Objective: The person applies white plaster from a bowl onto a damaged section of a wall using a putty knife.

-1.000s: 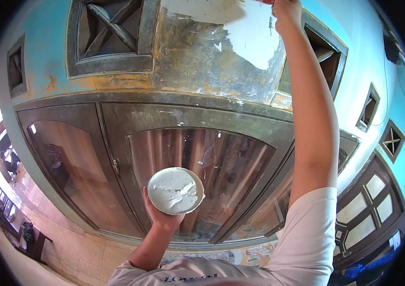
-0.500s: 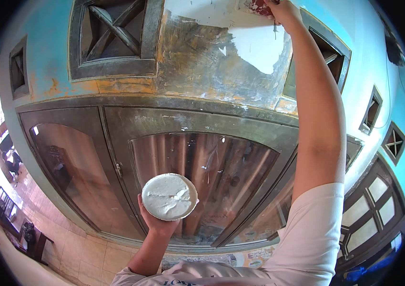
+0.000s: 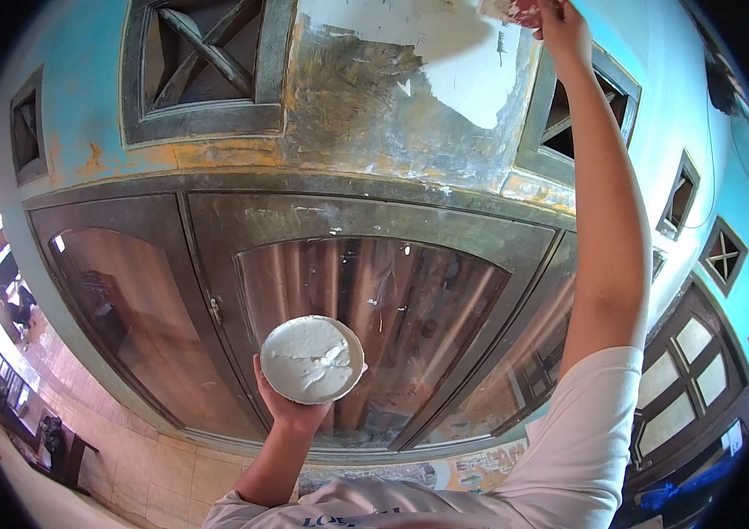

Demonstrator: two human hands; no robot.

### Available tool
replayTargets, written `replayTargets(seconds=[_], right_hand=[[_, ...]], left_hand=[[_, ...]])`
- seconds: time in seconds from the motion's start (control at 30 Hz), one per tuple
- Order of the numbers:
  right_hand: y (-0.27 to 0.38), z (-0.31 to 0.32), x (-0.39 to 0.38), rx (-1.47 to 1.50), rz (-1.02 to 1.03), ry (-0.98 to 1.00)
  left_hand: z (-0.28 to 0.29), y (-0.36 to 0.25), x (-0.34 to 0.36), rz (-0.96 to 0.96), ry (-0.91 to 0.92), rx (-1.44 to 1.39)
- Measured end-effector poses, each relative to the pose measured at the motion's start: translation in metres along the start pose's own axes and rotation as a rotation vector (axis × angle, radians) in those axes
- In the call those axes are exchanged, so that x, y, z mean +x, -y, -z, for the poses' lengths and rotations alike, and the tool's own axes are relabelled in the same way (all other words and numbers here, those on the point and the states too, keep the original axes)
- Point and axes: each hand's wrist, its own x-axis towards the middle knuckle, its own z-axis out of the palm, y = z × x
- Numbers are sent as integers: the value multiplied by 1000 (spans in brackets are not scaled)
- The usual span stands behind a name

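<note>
My left hand (image 3: 282,401) grips a round tub (image 3: 311,360) of white paste from below and the left side, low in front of the glazed wooden doors (image 3: 366,220). My right hand (image 3: 566,40) is raised to the top edge, closed on a red scraper (image 3: 511,11) smeared with white, at the wall above the doors. That wall section (image 3: 361,106) is rough and grey, with orange flaking along its lower edge and an irregular white coat (image 3: 471,75) near the scraper.
Latticed wooden vents (image 3: 203,62) flank the patchy wall, with turquoise paint (image 3: 84,106) around them. Another door (image 3: 683,379) and hanging wires stand at right. At left are a tiled floor (image 3: 154,467), dark wooden furniture (image 3: 66,458) and a bright opening.
My right hand and arm have moved right, with the scraper still at the top edge. The tub in my left hand sits slightly further left than a second ago.
</note>
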Motion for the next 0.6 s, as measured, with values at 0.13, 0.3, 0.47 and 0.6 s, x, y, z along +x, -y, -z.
replayTargets(seconds=[0.13,0.3,0.47,0.6], right_hand=[[37,5,-17,-461,337,-221],[38,-7,-29,-822,436,-145],[17,-23,-48,-614,842,-130],[-14,-43,-65,-746,867,-62]], left_hand=[[1,1,1,17,7,-18],[2,10,4,22,11,-1],[9,13,12,2,17,13],[8,16,16,36,-5,36]])
